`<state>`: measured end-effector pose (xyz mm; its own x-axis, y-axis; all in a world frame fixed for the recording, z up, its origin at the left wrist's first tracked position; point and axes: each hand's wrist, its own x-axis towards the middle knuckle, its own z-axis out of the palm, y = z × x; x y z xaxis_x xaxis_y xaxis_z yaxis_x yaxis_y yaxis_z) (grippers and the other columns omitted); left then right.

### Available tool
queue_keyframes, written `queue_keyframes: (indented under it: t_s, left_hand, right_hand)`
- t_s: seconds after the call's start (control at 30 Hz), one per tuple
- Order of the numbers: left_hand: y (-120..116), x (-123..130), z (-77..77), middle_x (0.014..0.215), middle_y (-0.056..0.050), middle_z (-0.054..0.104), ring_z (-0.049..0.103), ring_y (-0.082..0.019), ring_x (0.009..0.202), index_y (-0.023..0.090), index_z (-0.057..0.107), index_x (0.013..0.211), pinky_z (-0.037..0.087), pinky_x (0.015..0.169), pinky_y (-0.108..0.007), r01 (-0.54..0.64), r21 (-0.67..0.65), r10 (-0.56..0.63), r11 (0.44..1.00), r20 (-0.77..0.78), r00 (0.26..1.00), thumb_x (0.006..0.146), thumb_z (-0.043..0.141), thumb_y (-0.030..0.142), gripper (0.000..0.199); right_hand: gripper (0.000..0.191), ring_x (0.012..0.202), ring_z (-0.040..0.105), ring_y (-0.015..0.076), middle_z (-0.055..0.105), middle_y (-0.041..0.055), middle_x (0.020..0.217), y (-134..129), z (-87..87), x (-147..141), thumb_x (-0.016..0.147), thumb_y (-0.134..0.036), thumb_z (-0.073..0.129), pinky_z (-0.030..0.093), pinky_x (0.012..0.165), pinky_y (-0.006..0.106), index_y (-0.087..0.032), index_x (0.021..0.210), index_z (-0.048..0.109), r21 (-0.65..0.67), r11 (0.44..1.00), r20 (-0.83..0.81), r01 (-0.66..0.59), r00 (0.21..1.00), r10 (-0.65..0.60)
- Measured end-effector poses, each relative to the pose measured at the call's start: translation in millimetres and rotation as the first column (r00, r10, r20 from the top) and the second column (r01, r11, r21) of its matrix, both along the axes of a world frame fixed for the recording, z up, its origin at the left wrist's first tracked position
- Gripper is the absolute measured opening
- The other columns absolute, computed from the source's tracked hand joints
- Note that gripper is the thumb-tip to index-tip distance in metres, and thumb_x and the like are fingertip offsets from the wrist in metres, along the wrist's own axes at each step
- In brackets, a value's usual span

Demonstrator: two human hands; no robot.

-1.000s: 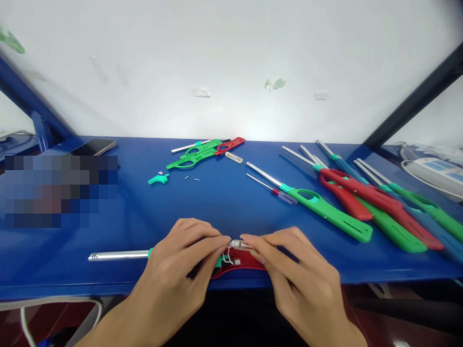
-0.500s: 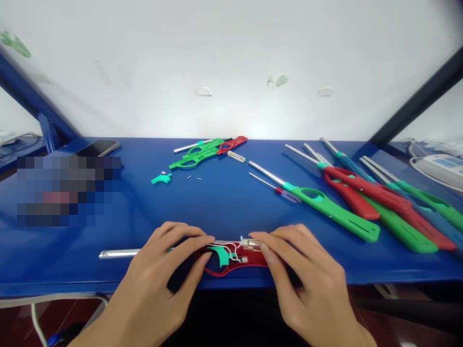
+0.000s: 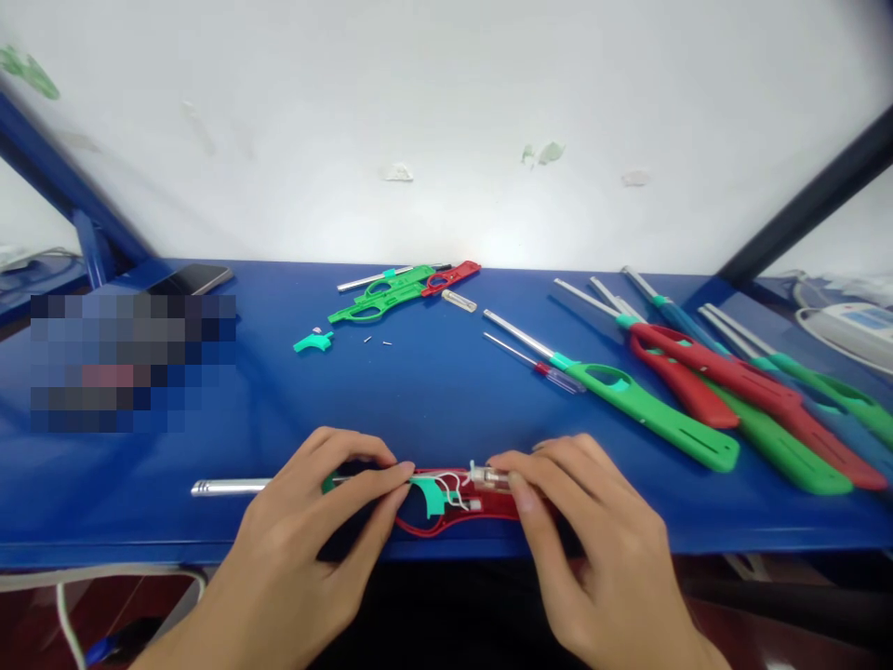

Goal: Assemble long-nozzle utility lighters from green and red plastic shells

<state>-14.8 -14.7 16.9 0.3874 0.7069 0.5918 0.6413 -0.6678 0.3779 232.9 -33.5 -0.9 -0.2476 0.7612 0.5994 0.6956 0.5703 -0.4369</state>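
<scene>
A red lighter shell [image 3: 446, 529], lying open-side up near the table's front edge, is between my two hands. Inside it are a teal trigger [image 3: 433, 493], white wires or tubing [image 3: 457, 488] and a small pale part. Its silver barrel [image 3: 229, 487] sticks out to the left. My left hand [image 3: 327, 521] is closed at the shell's upper edge, thumb and forefinger pinching by the trigger; the fingertips partly hide what they grip. My right hand [image 3: 593, 530] pinches a clear fuel tank [image 3: 490, 478] at the shell's right part.
Beyond my hands lie green shell halves [image 3: 391, 296], a red shell piece [image 3: 453, 276], another clear tank [image 3: 459, 301], a loose teal trigger [image 3: 313, 342] and small pins. A screwdriver [image 3: 551, 374] and several whole lighters [image 3: 656, 409] are at right. A phone [image 3: 192, 279] lies left.
The white wires now sit lower and closer within the red shell. My right hand and the clear tank have shifted slightly; the view has moved a little. Both hands keep their grip.
</scene>
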Motion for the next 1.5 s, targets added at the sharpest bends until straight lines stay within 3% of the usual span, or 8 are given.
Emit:
queue_keyframes:
  t_s: [0.33, 0.67, 0.87, 1.17, 1.5]
  left_hand:
    - [0, -6, -8.1, 0.110, -0.006, 0.063, 0.063, -0.017, 0.098, 0.021, 0.071, 0.122, 0.058, 0.082, -0.026, 0.029, 0.065, -0.024, 0.997, -0.077, 0.997, 0.103, 0.059, 0.008, 0.026]
    - [-3, -7, -15.5, 0.113, -0.009, 0.066, 0.059, -0.023, 0.107, 0.016, 0.066, 0.135, 0.052, 0.092, -0.038, 0.049, 0.122, -0.021, 0.991, -0.226, 0.974, 0.105, 0.061, 0.010, 0.031]
    - [-3, 2, -12.5, 0.123, -0.012, 0.065, 0.055, -0.025, 0.116, 0.012, 0.067, 0.134, 0.051, 0.100, -0.038, 0.168, 0.080, -0.143, 0.983, -0.249, 0.958, 0.106, 0.052, 0.006, 0.032]
    - [-6, 10, -1.9, 0.110, -0.010, 0.069, 0.054, -0.022, 0.094, 0.011, 0.069, 0.128, 0.050, 0.082, -0.037, 0.184, 0.088, -0.159, 0.979, -0.239, 0.958, 0.111, 0.048, 0.012, 0.027]
    - [-5, 11, -3.4, 0.107, -0.009, 0.072, 0.051, -0.025, 0.094, 0.009, 0.065, 0.134, 0.044, 0.085, -0.041, 0.199, 0.124, -0.152, 0.972, -0.309, 0.939, 0.111, 0.045, 0.010, 0.031]
  right_hand:
    - [0.026, 0.084, 0.059, 0.0215, 0.068, 0.0058, 0.095, 1, 1.6, 2, 0.104, -0.009, 0.045, 0.053, 0.079, 0.037, -0.020, 0.113, 0.066, -0.017, 1.000, 0.077, 0.017, 0.997, -0.016]
    - [0.031, 0.091, 0.062, 0.0212, 0.060, 0.0087, 0.110, 0, -1.1, 4, 0.104, -0.008, 0.044, 0.058, 0.077, 0.037, -0.023, 0.123, 0.064, -0.051, 0.998, 0.100, 0.048, 0.994, -0.042]
    - [0.034, 0.099, 0.062, 0.0216, 0.057, 0.0085, 0.112, -2, -0.1, 4, 0.106, -0.009, 0.046, 0.058, 0.080, 0.037, -0.024, 0.130, 0.064, -0.059, 0.998, 0.092, 0.039, 0.995, -0.033]
    - [0.032, 0.095, 0.061, 0.0223, 0.059, 0.0074, 0.108, -1, -0.2, 3, 0.107, -0.011, 0.047, 0.057, 0.081, 0.041, -0.025, 0.130, 0.064, -0.069, 0.997, 0.128, 0.037, 0.991, -0.028]
    - [0.050, 0.096, 0.059, 0.0193, 0.064, 0.0059, 0.107, 1, 2.5, 3, 0.097, 0.005, 0.046, 0.055, 0.081, 0.034, -0.028, 0.124, 0.071, -0.037, 0.998, 0.078, -0.050, 0.996, 0.053]
